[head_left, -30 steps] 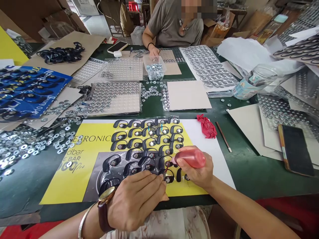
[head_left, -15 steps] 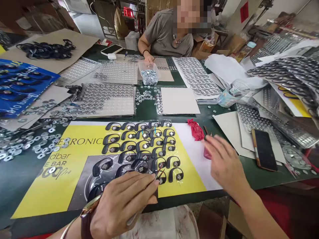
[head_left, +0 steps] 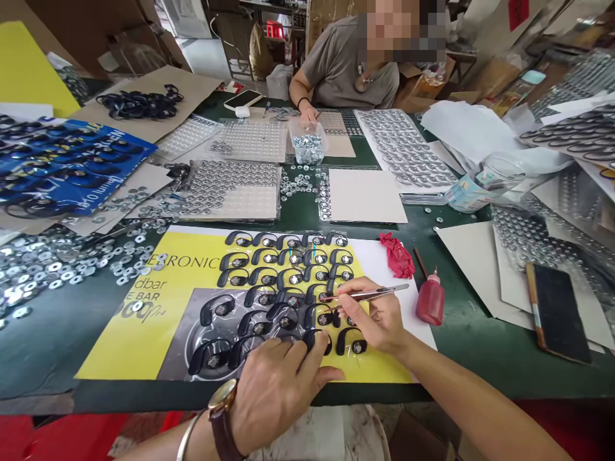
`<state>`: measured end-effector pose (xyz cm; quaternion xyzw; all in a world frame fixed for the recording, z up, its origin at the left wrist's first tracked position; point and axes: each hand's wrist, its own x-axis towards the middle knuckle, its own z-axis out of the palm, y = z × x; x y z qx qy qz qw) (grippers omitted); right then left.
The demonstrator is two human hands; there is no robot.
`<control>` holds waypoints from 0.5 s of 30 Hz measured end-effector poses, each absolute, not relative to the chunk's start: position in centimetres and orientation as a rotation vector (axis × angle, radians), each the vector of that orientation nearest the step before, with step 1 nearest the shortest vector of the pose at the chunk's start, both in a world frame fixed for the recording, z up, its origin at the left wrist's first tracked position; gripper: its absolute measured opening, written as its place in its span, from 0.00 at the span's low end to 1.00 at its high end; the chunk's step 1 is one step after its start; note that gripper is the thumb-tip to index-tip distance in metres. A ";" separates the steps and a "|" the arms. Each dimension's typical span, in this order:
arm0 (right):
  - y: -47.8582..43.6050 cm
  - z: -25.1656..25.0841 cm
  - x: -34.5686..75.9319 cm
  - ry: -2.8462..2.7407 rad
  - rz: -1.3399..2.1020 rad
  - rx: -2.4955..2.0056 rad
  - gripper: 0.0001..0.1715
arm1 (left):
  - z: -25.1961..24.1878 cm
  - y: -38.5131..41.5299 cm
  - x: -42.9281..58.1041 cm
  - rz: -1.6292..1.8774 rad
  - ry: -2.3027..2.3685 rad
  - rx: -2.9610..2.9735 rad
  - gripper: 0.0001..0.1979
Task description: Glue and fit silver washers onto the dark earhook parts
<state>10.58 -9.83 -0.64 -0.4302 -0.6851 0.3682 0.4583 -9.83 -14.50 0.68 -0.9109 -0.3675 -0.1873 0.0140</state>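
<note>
My right hand (head_left: 377, 318) is closed on a pair of metal tweezers (head_left: 379, 292). Their reddish tips point left over black ear-hook pieces (head_left: 358, 346). The pieces lie in rows on a yellow and grey printed sheet (head_left: 129, 339), with clear film around them. My left hand (head_left: 278, 378) rests at the sheet's near edge, its index finger touching one ear-hook and its thumb spread out. That hand holds nothing I can see. Right of the sheet, a red squeeze bottle (head_left: 431, 299) with a pointed nozzle stands upright beside a crumpled red cloth (head_left: 396, 255).
Loose metal washers (head_left: 62, 269) spread across the left. Trays of round metal parts (head_left: 216, 189) and a pale card (head_left: 368, 195) lie beyond the sheet. A phone (head_left: 560, 314) rests at right. Across the table, a person's hand (head_left: 309, 115) touches a clear tub (head_left: 307, 146).
The tweezers have passed from my left hand to my right. My right hand has left the bottle area and come over the ear-hooks. The view has swung left.
</note>
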 end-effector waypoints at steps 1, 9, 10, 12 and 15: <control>-10.0 -1.0 10.5 -1.638 0.965 -1.061 0.05 | 0.4 -14.5 -9.6 -0.501 -1.157 -2.810 0.20; -10.6 -2.0 10.3 -1.696 1.033 -1.051 0.05 | -0.2 -14.5 -8.6 -0.183 -1.229 -2.727 0.26; -10.5 -2.0 10.3 -1.712 1.013 -1.049 0.05 | -0.1 -14.5 -8.5 -0.153 -1.219 -2.727 0.26; -10.4 -1.9 10.3 -1.738 0.982 -1.050 0.04 | 0.1 -14.8 -8.3 -0.087 -1.201 -2.725 0.27; -10.2 -1.9 10.2 -1.782 0.953 -1.045 0.04 | 0.4 -15.0 -7.9 -0.002 -1.194 -2.718 0.29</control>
